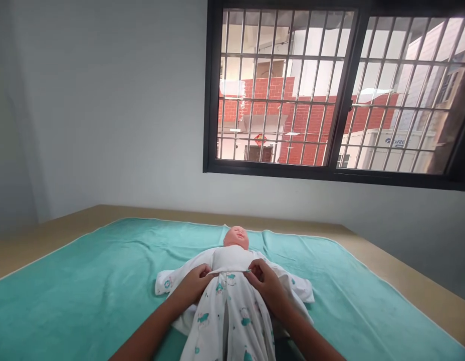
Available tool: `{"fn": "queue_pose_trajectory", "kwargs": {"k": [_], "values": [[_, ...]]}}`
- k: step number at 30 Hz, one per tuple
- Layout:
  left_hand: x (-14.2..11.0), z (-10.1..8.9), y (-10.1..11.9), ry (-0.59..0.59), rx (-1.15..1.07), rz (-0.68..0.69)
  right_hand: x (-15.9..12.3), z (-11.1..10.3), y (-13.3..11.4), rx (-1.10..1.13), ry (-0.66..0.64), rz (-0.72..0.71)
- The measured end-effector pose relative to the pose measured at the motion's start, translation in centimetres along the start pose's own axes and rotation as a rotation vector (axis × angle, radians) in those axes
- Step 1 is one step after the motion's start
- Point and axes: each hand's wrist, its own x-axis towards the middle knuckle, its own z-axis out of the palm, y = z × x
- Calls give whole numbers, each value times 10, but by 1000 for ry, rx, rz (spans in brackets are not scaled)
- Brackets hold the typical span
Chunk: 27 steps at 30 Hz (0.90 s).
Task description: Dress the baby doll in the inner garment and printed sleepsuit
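Observation:
A baby doll [236, 237] lies on its back, head away from me, in a white top [232, 259] whose sleeves spread out to both sides. White baby pants [232, 311] with green animal prints stretch from the doll's waist toward me. At the left of the waistband, my left hand [197, 286] pinches the cloth with its fingers closed. My right hand [265, 282] grips the right side of the same waistband, fingers curled. The doll's legs are hidden from view.
A green blanket [85, 281] with some wrinkles covers most of the wooden table [409, 271]. Behind it stands a grey-white wall [115, 110] with a barred, dark-framed window [277, 168].

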Motion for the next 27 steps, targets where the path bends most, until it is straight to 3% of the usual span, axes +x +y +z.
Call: {"fn": "queue_pose_trajectory", "kwargs": {"k": [4,9,14,20,27], "values": [[-10,-14,9,-193,-105,-122,-7,-10,-3,123,-44,3],[-18,-20,10,-327,-183,-105,-29,-28,-12,283,-253,140],[-16,-18,3,-292,-201,-69,-31,-30,3,450,-236,145],[-19,-34,-10,-548,-598,-165,-27,-38,14,585,-333,124],[-19,-40,-16,-588,-444,-153,-29,-58,10,542,-486,116]]}}
